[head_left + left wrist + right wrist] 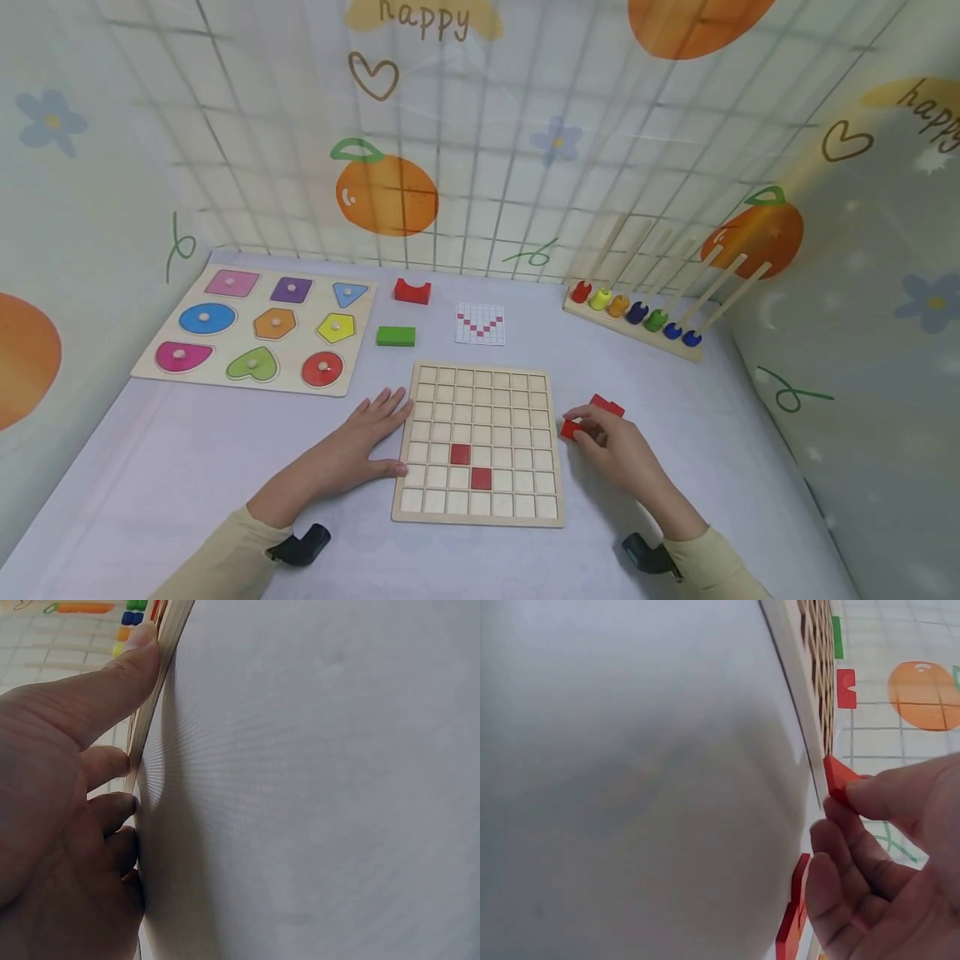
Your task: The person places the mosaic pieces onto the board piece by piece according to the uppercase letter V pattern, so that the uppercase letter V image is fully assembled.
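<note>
A wooden grid board (480, 516) lies flat in the middle, with two red square tiles (482, 478) set diagonally in its lower cells. Along the board's left edge rests my left hand (352, 446), fingers spread, thumb and fingertips at the rim. In the left wrist view the thumb (124, 675) lies against the board's side. My right hand (618, 446) pinches a red square tile (838, 780) between thumb and finger, just off the board's right edge. More red tiles (609, 406) lie on the table behind that hand; the right wrist view shows them beneath the fingers.
A small pattern card (480, 323) lies behind the board. To its left are a green block (396, 337) and a red notched block (412, 292). A shape puzzle (292, 385) occupies the back left. A pegged rack with coloured beads (637, 327) stands at the back right.
</note>
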Tool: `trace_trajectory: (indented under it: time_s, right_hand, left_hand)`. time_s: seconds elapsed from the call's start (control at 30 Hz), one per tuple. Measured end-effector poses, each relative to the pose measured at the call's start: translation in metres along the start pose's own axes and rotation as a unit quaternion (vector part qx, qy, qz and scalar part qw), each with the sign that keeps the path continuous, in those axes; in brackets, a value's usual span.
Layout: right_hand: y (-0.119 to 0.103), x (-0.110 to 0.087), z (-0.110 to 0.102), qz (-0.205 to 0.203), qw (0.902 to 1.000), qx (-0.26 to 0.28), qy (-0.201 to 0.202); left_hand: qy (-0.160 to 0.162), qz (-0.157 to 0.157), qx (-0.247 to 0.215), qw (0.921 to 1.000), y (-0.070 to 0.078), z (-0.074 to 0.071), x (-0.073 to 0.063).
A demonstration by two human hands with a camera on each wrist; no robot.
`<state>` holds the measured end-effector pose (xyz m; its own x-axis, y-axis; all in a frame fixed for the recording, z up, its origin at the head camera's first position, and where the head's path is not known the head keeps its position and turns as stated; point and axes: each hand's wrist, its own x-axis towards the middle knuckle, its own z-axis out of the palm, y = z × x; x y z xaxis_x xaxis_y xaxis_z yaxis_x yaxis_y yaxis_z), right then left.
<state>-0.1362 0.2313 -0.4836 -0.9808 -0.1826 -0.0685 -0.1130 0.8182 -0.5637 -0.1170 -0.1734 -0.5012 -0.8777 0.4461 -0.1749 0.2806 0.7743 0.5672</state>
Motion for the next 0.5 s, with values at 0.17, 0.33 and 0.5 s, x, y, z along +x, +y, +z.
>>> trace_trajectory:
  time_s: [0.17,0.33,0.5]
  right_hand:
    - [-0.002,0.003,0.000,-0.024,0.9996,0.012,0.009]
    - [-0.007,0.006,0.002,-0.032,0.9988,0.031,0.017]
    - [-0.016,0.009,0.006,-0.032,0.9986,0.041,0.012]
  left_hand:
    - [0.000,0.001,0.001,1.0000,0.000,0.000,0.000]
    - [0.000,0.004,0.000,1.0000,-0.001,0.000,-0.001]
    - [0.001,0.007,-0.001,1.0000,-0.001,0.000,-0.001]
